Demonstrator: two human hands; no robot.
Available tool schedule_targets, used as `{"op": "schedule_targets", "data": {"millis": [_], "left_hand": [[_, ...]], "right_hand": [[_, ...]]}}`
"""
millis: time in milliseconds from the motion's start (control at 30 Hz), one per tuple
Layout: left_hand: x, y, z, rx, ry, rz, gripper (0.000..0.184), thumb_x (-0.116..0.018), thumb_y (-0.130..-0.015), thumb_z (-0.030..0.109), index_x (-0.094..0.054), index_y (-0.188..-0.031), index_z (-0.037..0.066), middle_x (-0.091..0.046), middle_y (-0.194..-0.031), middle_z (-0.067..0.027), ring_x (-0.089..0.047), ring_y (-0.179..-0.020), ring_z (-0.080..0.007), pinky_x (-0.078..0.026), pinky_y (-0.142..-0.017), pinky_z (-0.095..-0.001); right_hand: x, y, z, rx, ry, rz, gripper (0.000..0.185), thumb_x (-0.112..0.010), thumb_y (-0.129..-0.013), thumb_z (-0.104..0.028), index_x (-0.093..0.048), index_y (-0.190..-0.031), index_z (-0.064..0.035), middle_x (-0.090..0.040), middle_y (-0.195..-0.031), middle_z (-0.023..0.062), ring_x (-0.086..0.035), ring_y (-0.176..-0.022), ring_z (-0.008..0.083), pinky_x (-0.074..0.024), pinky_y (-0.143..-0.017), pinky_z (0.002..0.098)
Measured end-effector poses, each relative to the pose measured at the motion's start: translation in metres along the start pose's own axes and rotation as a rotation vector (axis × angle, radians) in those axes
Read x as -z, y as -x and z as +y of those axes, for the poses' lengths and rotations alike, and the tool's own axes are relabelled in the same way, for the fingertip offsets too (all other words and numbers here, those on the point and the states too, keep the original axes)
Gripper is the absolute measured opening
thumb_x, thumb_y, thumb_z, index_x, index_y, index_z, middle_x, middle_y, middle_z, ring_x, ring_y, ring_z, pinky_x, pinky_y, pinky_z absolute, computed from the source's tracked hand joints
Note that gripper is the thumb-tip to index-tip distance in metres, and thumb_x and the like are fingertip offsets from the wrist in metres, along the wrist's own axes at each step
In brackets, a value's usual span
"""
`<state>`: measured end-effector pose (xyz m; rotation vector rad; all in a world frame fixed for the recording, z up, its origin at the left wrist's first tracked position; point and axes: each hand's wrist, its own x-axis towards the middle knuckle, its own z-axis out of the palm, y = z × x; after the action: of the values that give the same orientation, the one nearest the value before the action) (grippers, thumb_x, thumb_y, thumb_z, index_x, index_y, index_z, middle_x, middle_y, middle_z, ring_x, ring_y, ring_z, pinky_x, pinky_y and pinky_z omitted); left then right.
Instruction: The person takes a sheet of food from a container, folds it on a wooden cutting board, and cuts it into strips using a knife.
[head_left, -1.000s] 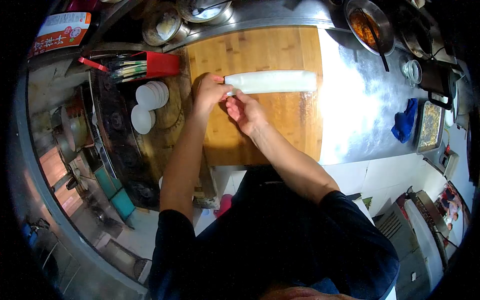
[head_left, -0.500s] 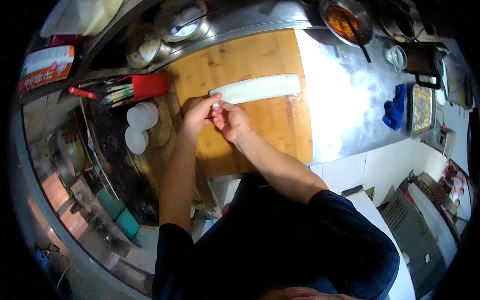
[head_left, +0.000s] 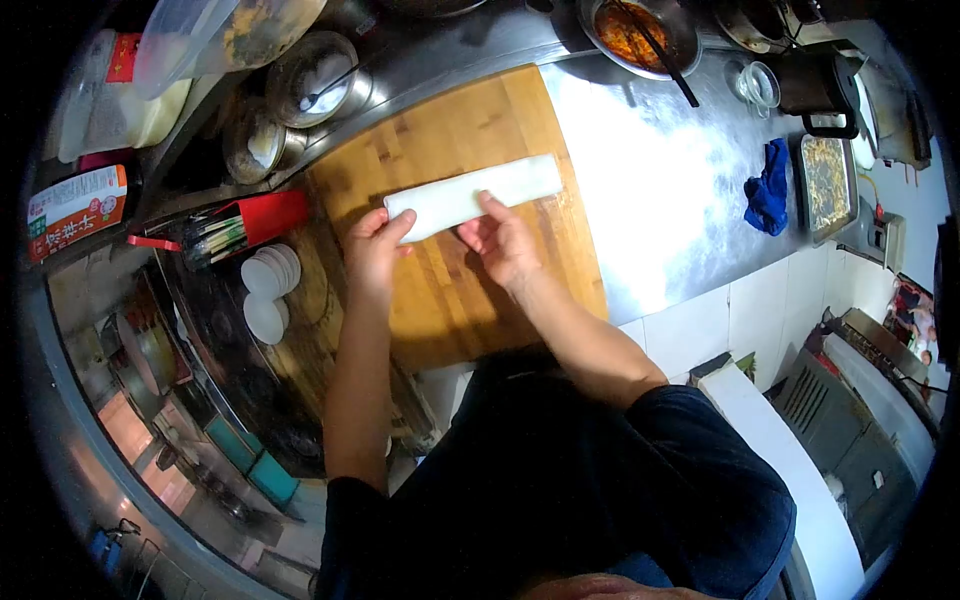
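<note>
A long white roll, apparently dough [head_left: 455, 203], lies across the wooden board [head_left: 470, 110]. My left hand [head_left: 373, 250] grips its left end, thumb on top and fingers curled around the end. Near the middle of the roll, my right hand [head_left: 505, 245] has its thumb on the upper surface and its other fingers at the near side, partly under it.
Left of the board are a red container [head_left: 275, 217] of wrapped sticks and stacked white cups [head_left: 268, 275]. Metal bowls [head_left: 312, 85] stand behind. On the steel counter [head_left: 640, 250] are a bowl of red food [head_left: 632, 40], a blue cloth [head_left: 768, 190] and a tray [head_left: 830, 185].
My hands were together at the roll's left end. My right hand has moved right along the roll, while my left stays at the end. The whole view has shifted slightly.
</note>
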<state>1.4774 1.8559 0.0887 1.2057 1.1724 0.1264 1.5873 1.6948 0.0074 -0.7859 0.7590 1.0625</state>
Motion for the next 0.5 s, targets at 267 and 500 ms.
{"op": "schedule_targets", "data": {"millis": [267,500], "left_hand": [[0.0,0.052,0.019,-0.062,-0.076,-0.006,0.029,-0.078,-0.095,0.019,-0.078,-0.116,0.0,-0.079,-0.104,-0.0049,-0.071,-0.093,-0.0125,-0.054,-0.075,-0.0277],[0.029,0.086,-0.038,-0.091,0.127,0.046,0.029,-0.075,-0.096,0.018,-0.077,-0.119,0.0,-0.078,-0.109,-0.0055,-0.071,-0.096,-0.0137,-0.054,-0.077,-0.0284]], "right_hand": [[0.021,-0.01,-0.057,0.172,-0.084,0.021,0.026,-0.071,-0.104,-0.019,-0.063,-0.126,-0.0059,-0.073,-0.108,0.0077,-0.071,-0.097,0.0218,-0.0621,-0.078,0.0364],[0.047,0.019,-0.091,0.216,0.281,-0.118,0.023,-0.071,-0.1,-0.007,-0.067,-0.122,-0.0052,-0.075,-0.114,0.0093,-0.073,-0.102,0.0224,-0.0596,-0.093,0.0422]]}}
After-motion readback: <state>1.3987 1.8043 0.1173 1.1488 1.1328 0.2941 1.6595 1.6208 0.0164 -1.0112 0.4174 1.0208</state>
